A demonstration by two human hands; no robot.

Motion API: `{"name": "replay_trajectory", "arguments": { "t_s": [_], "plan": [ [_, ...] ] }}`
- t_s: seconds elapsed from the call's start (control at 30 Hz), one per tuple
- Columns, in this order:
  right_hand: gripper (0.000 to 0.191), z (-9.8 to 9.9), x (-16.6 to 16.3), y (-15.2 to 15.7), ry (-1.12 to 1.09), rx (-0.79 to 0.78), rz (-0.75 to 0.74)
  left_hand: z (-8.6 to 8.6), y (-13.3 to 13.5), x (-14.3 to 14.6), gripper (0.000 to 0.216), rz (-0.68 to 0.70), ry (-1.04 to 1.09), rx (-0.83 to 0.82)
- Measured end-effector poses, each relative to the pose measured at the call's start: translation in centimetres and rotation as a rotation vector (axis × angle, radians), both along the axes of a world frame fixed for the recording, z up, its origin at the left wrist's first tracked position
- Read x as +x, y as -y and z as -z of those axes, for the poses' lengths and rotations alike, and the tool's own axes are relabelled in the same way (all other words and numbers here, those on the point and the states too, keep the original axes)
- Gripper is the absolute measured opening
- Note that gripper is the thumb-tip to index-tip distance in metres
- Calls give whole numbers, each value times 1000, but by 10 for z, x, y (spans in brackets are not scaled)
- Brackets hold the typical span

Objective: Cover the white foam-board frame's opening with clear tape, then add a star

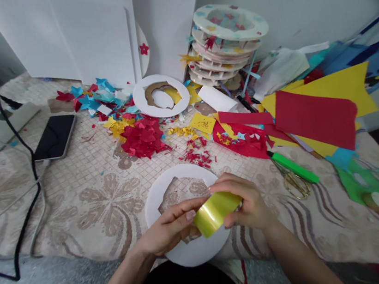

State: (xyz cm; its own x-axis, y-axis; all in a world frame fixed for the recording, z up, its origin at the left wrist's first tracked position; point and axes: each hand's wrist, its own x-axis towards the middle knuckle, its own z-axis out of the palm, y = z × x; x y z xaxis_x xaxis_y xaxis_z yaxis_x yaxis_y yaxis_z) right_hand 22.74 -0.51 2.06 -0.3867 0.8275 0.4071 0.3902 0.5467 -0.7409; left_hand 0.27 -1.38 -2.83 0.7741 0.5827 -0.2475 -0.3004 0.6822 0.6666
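Both hands hold a shiny yellow roll of tape (216, 214) above a white ring-shaped disc (196, 251). My left hand (175, 224) pinches the roll's left side, thumb near its edge. Around the right end curls my right hand (244, 200), with its fingertips at the top edge. The disc lies flat near the table's front edge, and its cut-out centre is partly hidden by the hands. Behind it are piles of small red paper stars (143, 136) and thin red scraps (198, 154).
A phone (55, 137) with cables lies at left. A second white ring (139, 103) sits by white boards (102, 41). Decorated rings (231, 34) are stacked at the back. To the right are red card sheets (315, 118), a green cutter (294, 167) and scissors (296, 186).
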Motion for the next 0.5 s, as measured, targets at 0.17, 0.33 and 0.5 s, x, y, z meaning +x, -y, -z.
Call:
{"name": "replay_trajectory", "arguments": {
  "t_s": [0.17,0.33,0.5],
  "plan": [
    [62,-1,-1,1,14,18,-8,-1,-1,0,39,1,-42,14],
    [62,-1,-4,1,27,58,-8,-2,0,3,38,-20,-33,6],
    [59,0,-5,2,21,68,-1,-3,3,3,36,-67,-16,-28]
  ]
}}
